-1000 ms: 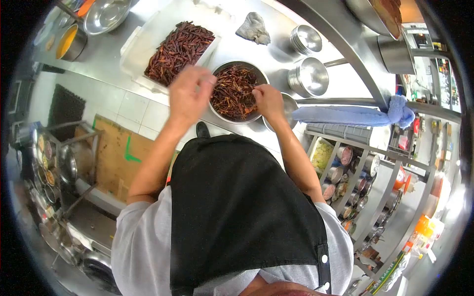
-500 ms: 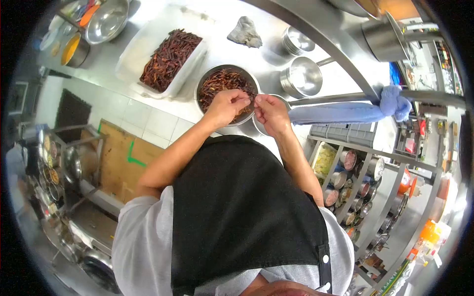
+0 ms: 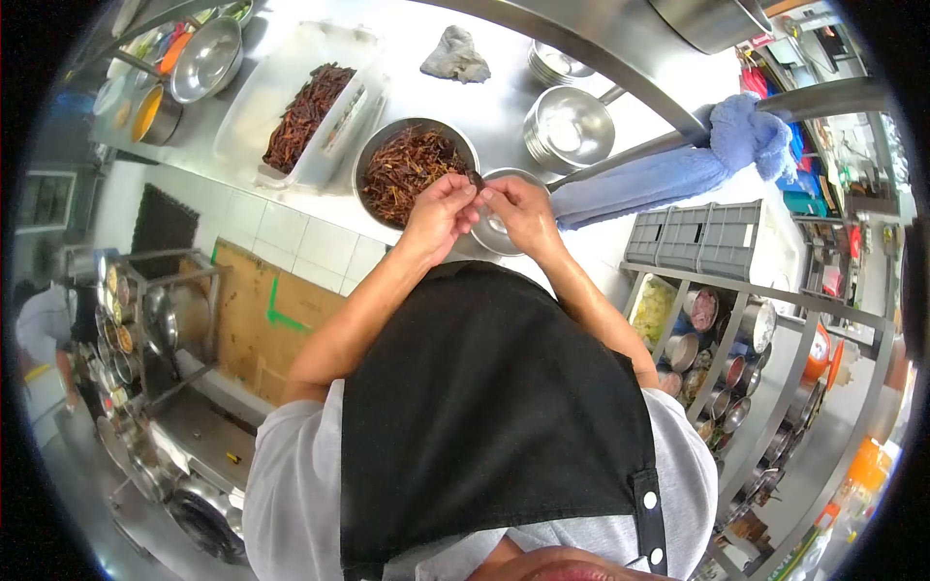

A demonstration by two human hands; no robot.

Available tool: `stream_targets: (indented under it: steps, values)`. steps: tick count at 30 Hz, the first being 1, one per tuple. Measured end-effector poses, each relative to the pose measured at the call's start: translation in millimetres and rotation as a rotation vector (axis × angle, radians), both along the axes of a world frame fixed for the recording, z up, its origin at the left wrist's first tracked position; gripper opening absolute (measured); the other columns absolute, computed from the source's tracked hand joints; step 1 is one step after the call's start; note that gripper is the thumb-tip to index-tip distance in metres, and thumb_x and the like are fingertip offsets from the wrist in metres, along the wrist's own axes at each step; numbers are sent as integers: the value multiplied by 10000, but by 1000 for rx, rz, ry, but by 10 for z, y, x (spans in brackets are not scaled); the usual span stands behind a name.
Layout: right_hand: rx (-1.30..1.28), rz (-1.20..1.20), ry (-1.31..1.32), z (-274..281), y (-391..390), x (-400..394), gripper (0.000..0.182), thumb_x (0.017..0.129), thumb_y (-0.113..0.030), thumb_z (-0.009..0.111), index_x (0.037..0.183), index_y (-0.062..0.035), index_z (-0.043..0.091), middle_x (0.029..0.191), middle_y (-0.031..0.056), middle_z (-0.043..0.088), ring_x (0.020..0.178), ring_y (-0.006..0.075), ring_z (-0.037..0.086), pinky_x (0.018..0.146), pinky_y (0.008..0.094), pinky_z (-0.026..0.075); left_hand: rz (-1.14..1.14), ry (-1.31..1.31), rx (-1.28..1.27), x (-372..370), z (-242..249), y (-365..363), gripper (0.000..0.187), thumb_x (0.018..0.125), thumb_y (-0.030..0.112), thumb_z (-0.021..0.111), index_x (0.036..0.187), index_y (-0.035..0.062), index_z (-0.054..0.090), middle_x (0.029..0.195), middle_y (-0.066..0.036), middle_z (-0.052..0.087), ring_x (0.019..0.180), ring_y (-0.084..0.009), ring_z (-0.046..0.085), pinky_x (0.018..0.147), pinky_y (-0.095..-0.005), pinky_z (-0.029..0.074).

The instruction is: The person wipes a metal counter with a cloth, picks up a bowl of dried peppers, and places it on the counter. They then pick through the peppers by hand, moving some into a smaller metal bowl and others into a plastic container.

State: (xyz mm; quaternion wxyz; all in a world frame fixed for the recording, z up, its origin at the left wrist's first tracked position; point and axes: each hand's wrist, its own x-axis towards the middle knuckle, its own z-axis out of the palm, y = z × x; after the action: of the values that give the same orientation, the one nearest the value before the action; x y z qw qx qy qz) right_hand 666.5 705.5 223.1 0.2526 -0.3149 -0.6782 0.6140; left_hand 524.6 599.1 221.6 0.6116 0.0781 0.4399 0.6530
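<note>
Between the fingertips of my left hand (image 3: 442, 215) and my right hand (image 3: 523, 215) is a small dark dried pod (image 3: 475, 180). Both hands are closed in a pinch and meet at the right rim of a metal bowl (image 3: 366, 155). Dark red-brown dried strips (image 3: 409, 172) fill much of that bowl. Just beyond, partly behind my right hand, sits a second metal bowl (image 3: 496, 235); its contents are mostly hidden. A clear plastic bin (image 3: 237, 136) to the left holds a heap of dark red dried pods (image 3: 308, 116).
A grey crumpled cloth (image 3: 455, 56) lies on the metal counter. Stacked metal bowls (image 3: 570, 126) stand behind my right hand. A blue towel (image 3: 649, 184) is tied on a rail. Grey crates (image 3: 693, 237) are at the right. A person (image 3: 46, 324) stands far left.
The view has shifted, so the counter items appear further left. My hands have come closer together, from over the bowl to its right rim, and a dark pod now shows at the fingertips.
</note>
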Motion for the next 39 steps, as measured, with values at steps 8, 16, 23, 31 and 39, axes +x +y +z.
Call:
stream_targets:
  steps: [8,16,23,31,39]
  values:
    - [36,120,-225,-40,110,-36,242,982,-226,666,963,13,697,738,39,651,635,106,560,601,299,458,-22,36,25,-121,-41,-12,86,979,138,674,1014,64,647,798,22,597,646,-82,518,566,-239,406]
    - [-110,-9,-323,76,61,-137,179,1003,-160,651,977,16,660,715,11,614,609,78,536,558,273,433,249,529,-124,-64,-6,-102,158,974,157,672,1033,15,703,853,-25,677,687,-102,601,613,-254,488]
    - [154,247,-239,-117,-34,71,147,961,-143,683,981,2,696,817,88,673,710,184,614,660,344,487,-13,100,-65,-21,-241,-161,171,1016,237,636,946,81,636,800,-19,633,635,-118,575,551,-245,452]
    - [523,211,-253,-33,-14,268,87,939,-91,698,960,-6,706,821,127,668,703,229,628,650,343,495,-10,-346,-136,2,-497,-262,137,1001,194,621,933,76,635,774,-18,613,615,-117,558,528,-248,433]
    - [784,266,-544,-94,256,-121,198,919,-241,654,954,-76,757,994,170,693,968,361,675,841,474,537,72,-184,-118,-75,-466,-920,131,990,184,606,1052,70,626,840,-22,626,709,-145,610,605,-283,484]
